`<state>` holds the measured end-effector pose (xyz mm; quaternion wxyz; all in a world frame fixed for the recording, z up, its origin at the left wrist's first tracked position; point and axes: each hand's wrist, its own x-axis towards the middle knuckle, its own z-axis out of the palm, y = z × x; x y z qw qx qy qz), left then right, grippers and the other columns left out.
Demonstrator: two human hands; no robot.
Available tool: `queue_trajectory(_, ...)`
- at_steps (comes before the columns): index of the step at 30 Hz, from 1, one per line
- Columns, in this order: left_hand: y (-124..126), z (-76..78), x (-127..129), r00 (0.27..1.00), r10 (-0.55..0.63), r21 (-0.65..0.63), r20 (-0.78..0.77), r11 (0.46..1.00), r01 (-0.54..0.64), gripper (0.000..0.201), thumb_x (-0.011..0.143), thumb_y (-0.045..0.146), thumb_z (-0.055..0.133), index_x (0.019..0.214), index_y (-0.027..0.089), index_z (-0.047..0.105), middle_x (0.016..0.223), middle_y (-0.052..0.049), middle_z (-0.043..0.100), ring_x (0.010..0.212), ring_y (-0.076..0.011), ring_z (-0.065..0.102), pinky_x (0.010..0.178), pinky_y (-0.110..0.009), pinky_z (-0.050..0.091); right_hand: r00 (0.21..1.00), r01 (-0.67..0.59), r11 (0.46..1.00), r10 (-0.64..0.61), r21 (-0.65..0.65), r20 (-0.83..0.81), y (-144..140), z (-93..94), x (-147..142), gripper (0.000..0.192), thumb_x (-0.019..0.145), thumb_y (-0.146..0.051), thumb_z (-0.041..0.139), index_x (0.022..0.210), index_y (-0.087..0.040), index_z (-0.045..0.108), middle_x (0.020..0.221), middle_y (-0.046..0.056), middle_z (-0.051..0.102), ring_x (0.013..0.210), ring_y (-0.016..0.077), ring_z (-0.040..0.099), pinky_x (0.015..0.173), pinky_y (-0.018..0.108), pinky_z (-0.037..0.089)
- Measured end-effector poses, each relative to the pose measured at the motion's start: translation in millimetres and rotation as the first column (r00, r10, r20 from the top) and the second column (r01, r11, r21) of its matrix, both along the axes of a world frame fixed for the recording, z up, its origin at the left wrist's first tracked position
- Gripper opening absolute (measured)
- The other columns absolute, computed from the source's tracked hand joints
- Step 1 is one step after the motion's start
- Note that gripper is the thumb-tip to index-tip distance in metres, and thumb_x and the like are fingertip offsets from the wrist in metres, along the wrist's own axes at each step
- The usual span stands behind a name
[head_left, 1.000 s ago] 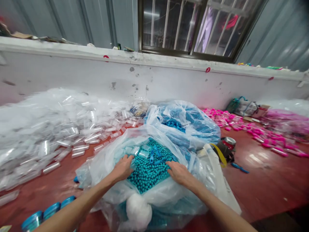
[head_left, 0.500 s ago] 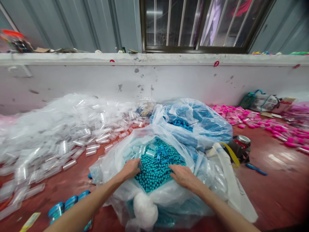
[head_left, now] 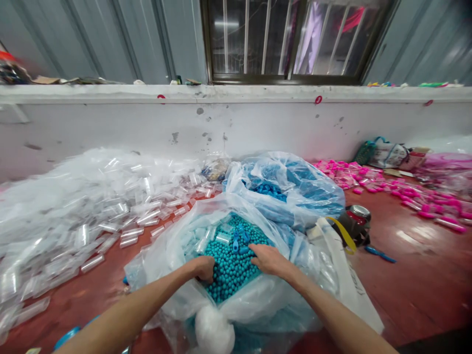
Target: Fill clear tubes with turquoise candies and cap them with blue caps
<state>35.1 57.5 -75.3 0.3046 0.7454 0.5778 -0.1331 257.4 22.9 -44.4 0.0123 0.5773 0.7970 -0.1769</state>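
One head-worn view, aimed forward and down from above the forearms.

The scene is seen from the person's own eye level, close over the open plastic bag (head_left: 173,246) of teal beads (head_left: 230,268), into which the left hand (head_left: 202,268) and right hand (head_left: 269,259) are reached. The red tabletop (head_left: 405,265) is taken in broadly, and the white wall (head_left: 258,125) and barred window (head_left: 280,39) are faced straight ahead. No second view is provided.

Bare red worktop (head_left: 413,275) open on the right, past the jar (head_left: 356,223). Left side blocked by the heap of clear tubes (head_left: 92,206). Blue-filled bag (head_left: 287,189) walls off the back. Front bag's raised plastic rim (head_left: 254,300) hems both hands.
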Motion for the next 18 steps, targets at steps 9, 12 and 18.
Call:
queue_trajectory(9,1.1,-22.2,18.7,0.812,0.481,-0.347,0.331,0.862,-0.369,0.014,0.072,0.023,0.053,0.069,0.02,0.039,0.043,0.008,0.041,0.037,-0.0099,0.046,0.044,-0.024,0.042,0.972,0.232,0.965,-0.226,0.122,-0.059,52.3,-8.7,-42.1,0.028,0.087,-0.028,0.034,0.098,-0.015,0.056,0.098,0.015,0.063,0.095,0.0257,0.058,0.075,0.033,0.04)
queue_trajectory(12,0.6,-23.7,15.3,0.68,0.572,-0.476,0.459,0.805,-0.355,0.028,0.069,0.039,0.058,0.071,0.021,0.037,0.046,0.01,0.038,0.038,-0.0081,0.043,0.044,-0.023,0.041,0.973,0.227,0.97,-0.222,0.086,-0.071,59.1,-14.6,-53.0,0.031,0.08,-0.031,0.049,0.105,-0.014,0.052,0.098,0.014,0.063,0.094,0.0269,0.059,0.074,0.034,0.042)
queue_trajectory(18,-8.4,-20.7,-0.9,0.417,0.665,-0.636,0.62,0.737,-0.23,0.05,0.049,0.049,0.072,0.074,0.02,0.04,0.056,0.008,0.047,0.049,-0.0085,0.048,0.045,-0.019,0.034,0.968,0.202,0.979,-0.199,0.005,-0.151,52.5,-22.1,-33.6,0.043,0.079,-0.016,0.042,0.122,-0.016,0.042,0.098,0.01,0.062,0.085,0.0206,0.061,0.068,0.028,0.043)
